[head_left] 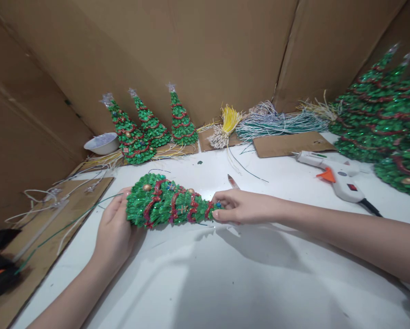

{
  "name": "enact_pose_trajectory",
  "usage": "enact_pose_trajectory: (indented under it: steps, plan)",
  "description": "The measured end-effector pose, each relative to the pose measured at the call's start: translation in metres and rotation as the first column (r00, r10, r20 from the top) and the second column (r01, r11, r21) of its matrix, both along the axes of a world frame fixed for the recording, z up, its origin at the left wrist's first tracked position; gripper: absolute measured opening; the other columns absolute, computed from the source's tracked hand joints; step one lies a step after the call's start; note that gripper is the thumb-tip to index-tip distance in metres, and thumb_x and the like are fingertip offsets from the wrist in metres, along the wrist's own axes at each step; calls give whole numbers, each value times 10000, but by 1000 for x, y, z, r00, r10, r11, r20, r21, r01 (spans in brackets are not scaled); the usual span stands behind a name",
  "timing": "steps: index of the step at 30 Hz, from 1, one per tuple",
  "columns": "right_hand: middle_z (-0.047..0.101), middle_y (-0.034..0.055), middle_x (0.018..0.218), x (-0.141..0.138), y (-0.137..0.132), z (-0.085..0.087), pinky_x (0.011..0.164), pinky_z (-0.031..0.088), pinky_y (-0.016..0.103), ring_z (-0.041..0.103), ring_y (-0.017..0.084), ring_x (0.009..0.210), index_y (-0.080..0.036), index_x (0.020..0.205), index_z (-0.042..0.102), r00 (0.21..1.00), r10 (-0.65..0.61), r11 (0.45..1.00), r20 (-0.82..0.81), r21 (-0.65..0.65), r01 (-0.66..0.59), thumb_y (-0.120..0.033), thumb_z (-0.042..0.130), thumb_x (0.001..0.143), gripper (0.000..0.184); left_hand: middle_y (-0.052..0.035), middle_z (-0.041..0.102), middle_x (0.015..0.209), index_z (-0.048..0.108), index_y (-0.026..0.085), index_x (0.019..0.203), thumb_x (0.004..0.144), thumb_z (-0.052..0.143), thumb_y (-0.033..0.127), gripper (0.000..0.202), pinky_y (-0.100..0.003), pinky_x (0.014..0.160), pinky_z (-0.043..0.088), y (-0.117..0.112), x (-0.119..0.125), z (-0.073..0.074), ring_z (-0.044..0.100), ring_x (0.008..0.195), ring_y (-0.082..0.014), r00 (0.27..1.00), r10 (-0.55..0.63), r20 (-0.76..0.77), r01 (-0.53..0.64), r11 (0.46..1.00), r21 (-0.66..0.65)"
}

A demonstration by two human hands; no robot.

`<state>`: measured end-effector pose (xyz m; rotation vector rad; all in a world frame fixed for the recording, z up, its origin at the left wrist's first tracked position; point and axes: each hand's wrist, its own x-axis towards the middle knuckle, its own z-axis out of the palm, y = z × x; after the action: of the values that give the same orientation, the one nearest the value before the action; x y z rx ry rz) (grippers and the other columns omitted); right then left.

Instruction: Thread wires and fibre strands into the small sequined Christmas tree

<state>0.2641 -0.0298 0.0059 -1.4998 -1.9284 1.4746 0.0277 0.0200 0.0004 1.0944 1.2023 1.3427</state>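
Note:
A small green Christmas tree (182, 205) with red garland and gold balls lies sideways between my hands, above the white table. Its wide base faces left, and my left hand (114, 224) is closed around that end, with some of its fingers hidden behind the tree. My right hand (230, 206) pinches the narrow tip, covering it. A thin green wire (75, 221) runs left from near my left hand. Just behind my right hand, a pointed blade-like tip (232, 181) shows on the table.
A white glue gun (338, 176) with an orange trigger lies right, beside larger trees (379, 119). Smaller trees (181, 119), a white bowl (102, 144), a yellow-and-white bundle (225, 128) and green wires (283, 125) line the back. Cardboard (85, 201) covers the left side.

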Motion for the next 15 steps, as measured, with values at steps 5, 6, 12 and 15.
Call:
enact_pose_trajectory:
  steps: [5, 6, 12, 15]
  plan:
    - [390, -69, 584, 4, 3, -5, 487, 294, 207, 377, 75, 508, -164, 907, 457, 995, 55, 998, -81, -31, -58, -314, 491, 802, 185, 19, 551, 681, 589, 148, 749, 647, 646, 240, 149, -169, 480, 419, -1, 0, -1, 479, 565, -88, 999, -30, 10, 30, 999, 17]
    - [369, -73, 583, 5, 3, -5, 474, 282, 207, 372, 77, 514, -160, 916, 460, 994, 70, 997, -83, -12, -71, -323, 524, 781, 221, 21, 548, 683, 588, 148, 734, 647, 643, 226, 130, -166, 478, 418, -1, -1, -1, 477, 563, -85, 1000, -22, 11, 22, 1000, 21]
    - [320, -70, 587, 6, 2, -6, 520, 295, 214, 365, 90, 561, -131, 954, 518, 999, 48, 987, 8, 151, -49, -231, 548, 748, 231, 11, 565, 718, 598, 166, 727, 643, 608, 176, 86, -177, 497, 443, -1, -1, -2, 504, 602, -104, 1000, 2, 27, -3, 1000, 20]
    - [399, -42, 620, 8, 3, -7, 559, 339, 225, 419, 109, 604, -137, 972, 550, 999, 24, 974, 38, 225, -32, -239, 534, 764, 232, 17, 556, 705, 594, 167, 730, 640, 609, 174, 92, -174, 492, 444, -2, 1, -2, 499, 587, -98, 998, -6, 57, 5, 1000, 23]
